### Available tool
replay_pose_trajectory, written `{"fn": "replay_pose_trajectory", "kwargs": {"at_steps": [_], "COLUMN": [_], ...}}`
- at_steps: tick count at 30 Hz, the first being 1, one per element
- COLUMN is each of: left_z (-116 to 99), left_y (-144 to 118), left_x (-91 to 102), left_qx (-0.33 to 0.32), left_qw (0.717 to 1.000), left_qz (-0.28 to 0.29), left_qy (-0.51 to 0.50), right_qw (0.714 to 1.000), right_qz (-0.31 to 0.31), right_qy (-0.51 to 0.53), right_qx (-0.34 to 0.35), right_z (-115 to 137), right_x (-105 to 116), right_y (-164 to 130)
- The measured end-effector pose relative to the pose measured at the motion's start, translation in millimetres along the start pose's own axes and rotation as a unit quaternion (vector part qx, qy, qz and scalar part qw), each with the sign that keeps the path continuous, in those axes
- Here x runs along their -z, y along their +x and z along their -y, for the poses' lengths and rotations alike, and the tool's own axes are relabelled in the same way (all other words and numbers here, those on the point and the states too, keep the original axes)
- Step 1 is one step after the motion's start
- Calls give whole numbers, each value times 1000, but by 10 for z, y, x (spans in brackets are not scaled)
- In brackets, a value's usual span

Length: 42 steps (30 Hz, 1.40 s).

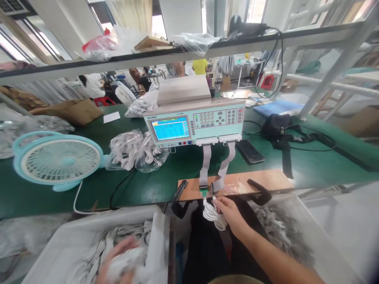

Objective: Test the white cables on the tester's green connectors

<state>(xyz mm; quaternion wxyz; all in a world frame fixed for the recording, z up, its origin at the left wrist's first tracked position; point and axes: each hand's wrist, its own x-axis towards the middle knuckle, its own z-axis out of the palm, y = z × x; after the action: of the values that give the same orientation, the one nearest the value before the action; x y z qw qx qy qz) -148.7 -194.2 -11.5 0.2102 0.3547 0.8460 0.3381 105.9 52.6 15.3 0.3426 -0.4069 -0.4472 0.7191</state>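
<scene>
My right hand (229, 213) is closed, pinching the plug end of a white coiled cable (211, 213) at the small connector on the front edge of the wooden board (245, 181). The cable's other end meets a green circuit board (204, 192). Two grey ribbon cables (205, 163) run from these connectors up to a bench tester (194, 122) with a lit blue screen. Low on the left, my left hand (114, 256), blurred by motion, is closed around a whitish cable bundle (127, 262) inside a white bin (66, 240) of cables.
A light-blue fan (60, 161) and bagged white cables (130, 150) stand left of the tester. A phone (250, 152) and black pouch (276, 130) lie to its right. Another bin (321, 236) holds grey cables. Two black clamps grip the board. A shelf crosses above; people are beyond.
</scene>
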Motion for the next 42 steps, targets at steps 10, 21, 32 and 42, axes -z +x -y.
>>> {"fn": "replay_pose_trajectory", "kwargs": {"at_steps": [10, 21, 32, 42], "left_z": [-1812, -1816, -1851, -1862], "left_y": [452, 108, -126, -258], "left_x": [-1035, -1305, -1864, -1908], "left_qx": [-98, 72, 326, 339], "left_qw": [915, 846, 668, 711], "left_qz": [248, 276, 313, 298], "left_qy": [-302, -451, -591, -539], "right_qw": [999, 997, 752, 926], "right_qz": [-7, 33, 132, 280], "right_qy": [-23, -70, -598, -189], "right_qx": [32, 12, 245, 169], "right_z": [-6, -70, 235, 106], "right_x": [5, 278, 1429, 945], "right_y": [34, -353, -943, -903]}}
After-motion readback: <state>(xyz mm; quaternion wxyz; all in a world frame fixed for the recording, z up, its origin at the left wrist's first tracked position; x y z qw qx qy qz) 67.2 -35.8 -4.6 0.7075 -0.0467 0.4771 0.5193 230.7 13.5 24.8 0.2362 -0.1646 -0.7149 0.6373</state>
